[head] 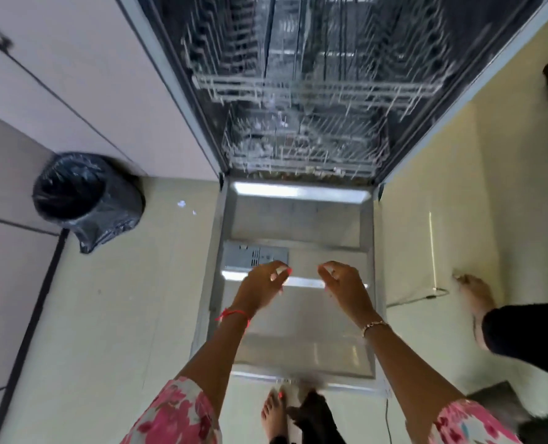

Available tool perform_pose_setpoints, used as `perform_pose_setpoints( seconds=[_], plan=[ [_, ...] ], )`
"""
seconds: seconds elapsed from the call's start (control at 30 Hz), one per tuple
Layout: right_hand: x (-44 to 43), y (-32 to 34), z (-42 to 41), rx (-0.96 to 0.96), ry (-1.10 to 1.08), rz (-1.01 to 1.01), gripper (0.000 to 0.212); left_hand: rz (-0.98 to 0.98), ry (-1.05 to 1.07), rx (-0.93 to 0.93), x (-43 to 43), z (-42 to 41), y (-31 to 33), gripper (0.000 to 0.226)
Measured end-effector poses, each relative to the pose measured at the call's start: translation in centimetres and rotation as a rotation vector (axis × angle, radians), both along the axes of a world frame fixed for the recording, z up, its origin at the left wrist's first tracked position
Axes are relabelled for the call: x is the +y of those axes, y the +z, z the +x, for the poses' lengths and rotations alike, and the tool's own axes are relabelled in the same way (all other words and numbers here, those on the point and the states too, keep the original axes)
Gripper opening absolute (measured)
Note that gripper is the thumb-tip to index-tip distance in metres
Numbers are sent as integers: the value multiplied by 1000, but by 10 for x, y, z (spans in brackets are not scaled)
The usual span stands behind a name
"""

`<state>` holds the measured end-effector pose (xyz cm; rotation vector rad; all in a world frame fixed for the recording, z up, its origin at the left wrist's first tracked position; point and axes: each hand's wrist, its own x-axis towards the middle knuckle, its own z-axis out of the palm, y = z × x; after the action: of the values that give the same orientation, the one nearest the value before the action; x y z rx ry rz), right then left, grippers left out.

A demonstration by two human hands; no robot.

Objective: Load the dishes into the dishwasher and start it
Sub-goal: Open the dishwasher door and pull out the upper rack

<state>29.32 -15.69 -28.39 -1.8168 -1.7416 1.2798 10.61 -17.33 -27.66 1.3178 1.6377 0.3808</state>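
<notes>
Both arms reach forward and down, with the forearms bare. The left hand and the right hand hang at the same height, near each other but apart, with the backs turned up. Their fingers are loosely curled, bent inward, and hold nothing. A red thread goes around the left wrist, a thin bracelet around the right one. Flowered sleeves end near the elbows.

Left of frame: round bin lined with a black bag, standing on pale floor tiles close to cream cabinet fronts. Right edge: bare foot, dark trouser leg. Thin cable on the floor beside the foot.
</notes>
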Motion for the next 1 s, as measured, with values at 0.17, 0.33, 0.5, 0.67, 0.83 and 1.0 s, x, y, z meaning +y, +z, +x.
perform_pose_setpoints(
  seconds=[0.17,0.33,0.5,0.67,0.83,1.0],
  plan=[
    [102,6,-3,349,-388,-194,29,-73,340,-307,102,-4,9,26],
    [182,-48,-2,479,-540,-270,17,-69,362,-374,181,-8,-54,25],
    [250,-105,-5,464,-552,-289,13,-16,404,-421,244,-15,-117,30],
    [297,-147,-12,494,-509,-240,20,10,447,-430,292,-14,-153,20],
    [312,-167,-26,452,-394,-296,7,-53,413,-389,313,-12,-175,18],
    [306,-175,-34,429,-480,-270,26,-96,412,-357,304,-11,-177,27]
  ],
)
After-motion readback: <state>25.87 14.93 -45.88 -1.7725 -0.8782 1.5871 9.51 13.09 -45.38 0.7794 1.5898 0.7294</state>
